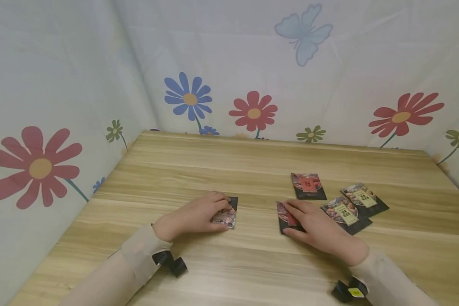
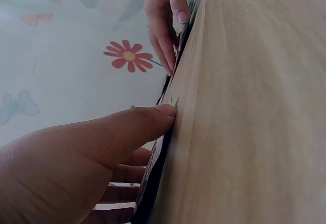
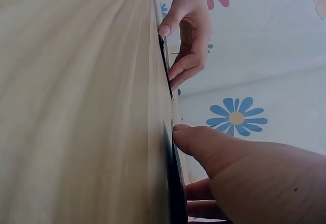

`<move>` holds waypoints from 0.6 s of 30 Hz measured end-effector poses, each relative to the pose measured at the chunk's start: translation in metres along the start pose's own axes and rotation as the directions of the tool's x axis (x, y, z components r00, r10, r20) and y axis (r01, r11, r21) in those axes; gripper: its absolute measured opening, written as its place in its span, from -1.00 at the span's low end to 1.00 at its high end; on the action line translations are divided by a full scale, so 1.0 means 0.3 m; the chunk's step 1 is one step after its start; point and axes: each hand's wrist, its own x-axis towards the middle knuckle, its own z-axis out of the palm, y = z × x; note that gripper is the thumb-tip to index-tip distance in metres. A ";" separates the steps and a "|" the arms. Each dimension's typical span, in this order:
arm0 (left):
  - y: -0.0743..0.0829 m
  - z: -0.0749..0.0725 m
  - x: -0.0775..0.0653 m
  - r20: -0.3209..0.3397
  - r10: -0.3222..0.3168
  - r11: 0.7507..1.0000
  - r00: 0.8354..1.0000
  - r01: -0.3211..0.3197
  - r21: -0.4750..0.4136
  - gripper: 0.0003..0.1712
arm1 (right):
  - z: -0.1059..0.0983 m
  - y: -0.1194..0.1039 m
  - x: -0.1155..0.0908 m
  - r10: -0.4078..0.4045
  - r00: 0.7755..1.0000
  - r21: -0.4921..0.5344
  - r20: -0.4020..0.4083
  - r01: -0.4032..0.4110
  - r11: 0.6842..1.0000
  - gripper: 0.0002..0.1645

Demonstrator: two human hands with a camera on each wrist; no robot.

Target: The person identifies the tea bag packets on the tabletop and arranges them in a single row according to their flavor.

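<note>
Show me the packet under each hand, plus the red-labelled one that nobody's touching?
Left packet (image 1: 226, 218): head view, on its uncovered printed front.
Right packet (image 1: 291, 219): head view, on its uncovered front.
Untouched packet (image 1: 308, 185): head view, middle of its red label.

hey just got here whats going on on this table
A person's left hand rests on a flat, dark rectangular packet with a food picture on a pale wood-grain table. Their right hand rests on a dark rectangular packet with a red label. Beyond the right hand lie another red-labelled dark packet and two dark packets with yellow labels.
</note>
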 end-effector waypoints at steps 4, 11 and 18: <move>-0.005 0.003 0.003 -0.003 -0.006 1.000 1.000 0.006 -0.003 -0.45 | 0.010 -0.003 0.014 -0.001 1.000 -0.022 -0.007 0.001 1.000 -0.18; -0.007 0.003 0.008 -0.010 -0.003 1.000 1.000 0.003 -0.002 -0.45 | 0.016 -0.014 0.035 -0.010 1.000 -0.030 0.017 0.010 0.999 -0.17; -0.004 0.003 0.003 -0.010 -0.008 1.000 1.000 0.008 -0.014 -0.45 | 0.020 -0.032 0.056 -0.014 0.999 -0.023 0.037 0.015 1.000 -0.16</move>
